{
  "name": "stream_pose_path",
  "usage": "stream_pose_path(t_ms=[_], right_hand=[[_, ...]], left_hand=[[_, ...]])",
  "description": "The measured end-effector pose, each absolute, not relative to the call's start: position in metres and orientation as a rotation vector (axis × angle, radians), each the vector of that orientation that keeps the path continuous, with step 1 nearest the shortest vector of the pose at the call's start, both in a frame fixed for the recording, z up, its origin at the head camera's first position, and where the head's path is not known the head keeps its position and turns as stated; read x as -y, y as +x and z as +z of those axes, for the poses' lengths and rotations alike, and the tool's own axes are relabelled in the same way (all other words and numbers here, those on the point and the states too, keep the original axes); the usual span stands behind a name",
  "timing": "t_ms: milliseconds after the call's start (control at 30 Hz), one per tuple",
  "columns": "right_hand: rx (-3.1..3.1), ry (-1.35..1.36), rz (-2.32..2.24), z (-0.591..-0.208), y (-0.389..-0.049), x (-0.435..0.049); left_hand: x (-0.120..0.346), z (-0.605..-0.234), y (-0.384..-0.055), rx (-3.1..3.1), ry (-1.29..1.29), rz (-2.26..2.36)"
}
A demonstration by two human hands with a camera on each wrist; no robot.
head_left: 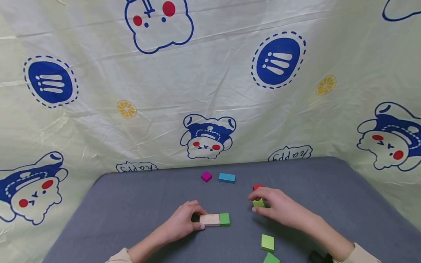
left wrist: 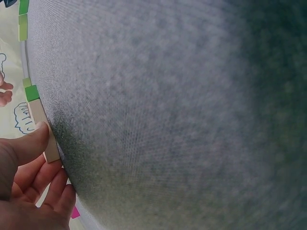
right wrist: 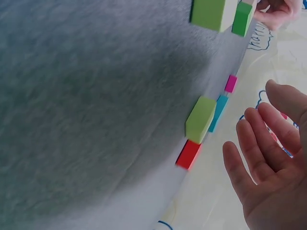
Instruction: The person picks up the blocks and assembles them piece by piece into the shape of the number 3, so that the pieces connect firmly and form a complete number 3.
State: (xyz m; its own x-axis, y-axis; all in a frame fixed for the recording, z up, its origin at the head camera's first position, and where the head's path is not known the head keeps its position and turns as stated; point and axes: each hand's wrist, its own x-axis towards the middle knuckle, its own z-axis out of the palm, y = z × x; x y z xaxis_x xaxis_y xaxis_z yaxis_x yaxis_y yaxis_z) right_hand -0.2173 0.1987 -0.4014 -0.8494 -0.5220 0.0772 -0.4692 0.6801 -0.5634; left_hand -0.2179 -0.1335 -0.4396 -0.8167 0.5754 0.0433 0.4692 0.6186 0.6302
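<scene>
My left hand [head_left: 182, 221] pinches the near-left end of a plain wooden block [head_left: 210, 220] lying on the table. In the left wrist view its thumb [left wrist: 33, 143] is on the block, with fingers at the block's end. A green block [head_left: 224, 219] sits end to end with the wooden one, touching it. To the right, my right hand [head_left: 279, 206] hovers with fingers apart around a light green block [head_left: 258, 203], which it partly hides. The right wrist view shows that palm [right wrist: 273, 191] holding nothing, apart from the light green block. Just beyond that lies a red block [head_left: 257, 187].
Toward the back of the grey table [head_left: 148, 197] lie a magenta block [head_left: 206, 177] and a blue block [head_left: 227, 178]. Nearer me are another light green block [head_left: 267, 242] and a green one [head_left: 271, 258]. A printed curtain [head_left: 210, 73] hangs behind the table.
</scene>
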Motion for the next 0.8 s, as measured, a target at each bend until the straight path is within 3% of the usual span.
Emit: stream_pose_path(t_ms=[800], right_hand=[[-2.800,-0.842,-0.895,-0.423,-0.234,-0.229]], left_hand=[[0.132,-0.439,-0.217,-2.680,0.875,0.979]])
